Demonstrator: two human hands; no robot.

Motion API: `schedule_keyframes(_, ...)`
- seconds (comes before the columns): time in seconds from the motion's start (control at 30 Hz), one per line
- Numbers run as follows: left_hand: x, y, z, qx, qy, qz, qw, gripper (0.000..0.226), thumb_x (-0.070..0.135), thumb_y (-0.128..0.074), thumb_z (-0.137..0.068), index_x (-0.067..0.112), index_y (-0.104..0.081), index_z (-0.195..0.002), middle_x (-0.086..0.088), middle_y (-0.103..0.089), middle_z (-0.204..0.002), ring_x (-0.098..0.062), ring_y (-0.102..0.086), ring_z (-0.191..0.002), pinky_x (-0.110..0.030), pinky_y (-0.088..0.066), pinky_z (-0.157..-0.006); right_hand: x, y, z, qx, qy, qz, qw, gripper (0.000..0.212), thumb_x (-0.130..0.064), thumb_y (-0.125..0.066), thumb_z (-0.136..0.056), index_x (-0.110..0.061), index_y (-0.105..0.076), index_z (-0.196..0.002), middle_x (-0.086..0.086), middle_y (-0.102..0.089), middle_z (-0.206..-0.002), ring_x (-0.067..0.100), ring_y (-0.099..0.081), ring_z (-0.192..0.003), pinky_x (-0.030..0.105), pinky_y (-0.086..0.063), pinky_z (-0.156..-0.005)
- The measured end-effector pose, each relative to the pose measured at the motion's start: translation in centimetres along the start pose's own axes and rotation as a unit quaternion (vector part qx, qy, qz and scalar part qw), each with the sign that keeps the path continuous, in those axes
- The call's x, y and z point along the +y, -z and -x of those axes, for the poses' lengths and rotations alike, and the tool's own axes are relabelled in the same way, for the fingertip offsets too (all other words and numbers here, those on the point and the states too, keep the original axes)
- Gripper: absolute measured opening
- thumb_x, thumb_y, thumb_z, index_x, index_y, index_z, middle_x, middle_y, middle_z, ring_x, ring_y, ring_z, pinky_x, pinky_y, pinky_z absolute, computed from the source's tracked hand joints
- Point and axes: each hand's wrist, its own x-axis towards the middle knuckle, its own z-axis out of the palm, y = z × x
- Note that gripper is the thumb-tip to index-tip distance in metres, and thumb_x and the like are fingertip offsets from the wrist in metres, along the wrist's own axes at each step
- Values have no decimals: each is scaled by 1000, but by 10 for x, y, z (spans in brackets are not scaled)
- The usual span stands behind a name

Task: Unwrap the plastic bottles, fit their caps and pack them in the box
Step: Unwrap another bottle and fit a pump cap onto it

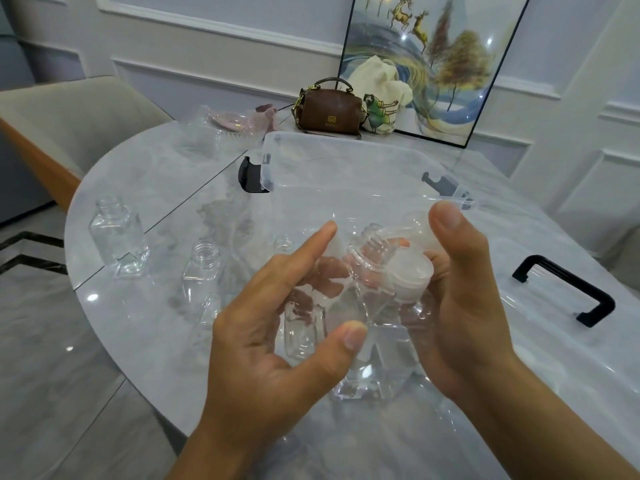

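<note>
1. Grey marble table (145, 323) fills most of the view; behind it is a white panelled wall, and a framed picture (450, 64) leans on that wall.
2. The left hand (277, 341) is clasped round the wrapped bottle (363, 358). Its thumb lies on the front of the bottle, its index finger is stretched along the upper side, and the other fingers are bent behind, seen through the clear plastic.
3. The right hand (460, 306) grasps the white cap (410, 278). The cap sits against the bent fingers, just beside the threaded neck of the bottle. The thumb stands up above the cap.
4. Whether the cap is inside the wrapping or outside it cannot be told.
5. Beyond the fingertips of both hands stands the clear box (346, 140), its top open, with black latches on two sides.
6. To the right of the right thumb, well apart, lies a clear lid with a black handle (571, 284).
7. To the left of the left index finger, three loose bottles (202, 268) stand upright on the table with their necks open.
8. Far beyond the box are a brown handbag (329, 109) and a cloth bag (381, 98), just beside each other.
</note>
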Motion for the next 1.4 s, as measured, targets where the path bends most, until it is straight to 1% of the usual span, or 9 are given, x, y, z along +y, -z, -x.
schedule_keyframes(0.07, -1, 1, 0, 3, -17, -27, 999, 66, 33, -73, -84, 29, -57, -148, 18, -69, -117, -16, -68, -108, -17, -50, -94, 1, 2, -1, 13, -1, -3, 1000, 62, -64, -62, -64, -9, -80, -87, 15, -79, -93, 35, -74, -94, 59, -49, -104)
schedule_keyframes(0.23, -5, 2, 1, 8, -29, -33, 999, 67, 30, -74, -84, 27, -57, -148, 11, -59, -108, -29, -67, -100, -34, -55, -96, 1, 1, -3, 2, 13, -6, 1000, 29, -52, -63, -61, -24, -70, -60, 1, -65, -66, 20, -62, -66, 41, -45, -75)
schedule_keyframes(0.4, -2, 1, 0, 9, -25, -47, 999, 66, 29, -76, -80, 23, -58, -143, 2, -63, -105, -17, -66, -78, -17, -53, -77, 1, 1, -2, 1, 28, 10, 1000, 31, -54, -60, -63, -26, -72, -59, -1, -67, -66, 19, -64, -67, 45, -46, -77)
schedule_keyframes(0.53, -1, 0, 1, 31, 13, 29, 999, 71, 29, -84, -71, 31, -59, -138, 5, -71, -110, -27, -61, -72, -23, -56, -71, 0, -1, 0, -1, 25, 30, 999, 45, -73, -67, -62, -29, -75, -63, 2, -73, -75, 25, -69, -79, 61, -48, -103)
schedule_keyframes(0.63, 1, 1, -1, 46, 19, 56, 997, 62, 30, -89, -67, 27, -57, -120, 5, -75, -111, -29, -62, -75, -20, -57, -71, 0, 0, 1, -7, 5, 25, 1000, 82, -92, -67, -48, -15, -76, -73, 16, -76, -91, 46, -69, -98, 70, -41, -107)
schedule_keyframes(0.87, 4, 4, -5, 67, 46, 93, 992, 56, 49, -91, -70, 28, -68, -116, -2, -78, -112, -7, -59, -67, -17, -52, -68, 2, 5, -3, -15, -23, 1, 1000, 114, -82, -81, -34, 8, -70, -102, 29, -74, -101, 51, -68, -101, 55, -51, -97)
schedule_keyframes(1.03, 8, 6, -6, 73, 72, 88, 991, 56, 54, -91, -68, 33, -73, -116, 6, -78, -115, -17, -75, -109, -28, -60, -87, 2, 7, -9, -25, -4, -15, 1000, 47, -48, -64, -57, -8, -71, -81, 13, -65, -75, 29, -60, -66, 33, -47, -57)
schedule_keyframes(1.17, 5, 8, -5, 72, 74, 71, 992, 58, 45, -95, -64, 28, -74, -115, 7, -78, -116, -25, -76, -102, -31, -61, -87, 1, 6, -9, -23, 2, -19, 1000, 37, -46, -61, -59, -12, -72, -71, 16, -63, -75, 25, -58, -62, 29, -47, -50)
schedule_keyframes(1.4, 9, 6, -6, 66, 73, 103, 990, 56, 48, -88, -73, 21, -70, -119, 1, -79, -113, -11, -75, -105, -15, -56, -81, 5, 4, -6, 23, -19, -24, 999, 115, -83, -82, -36, 4, -70, -111, 23, -75, -102, 43, -71, -100, 59, -49, -102)
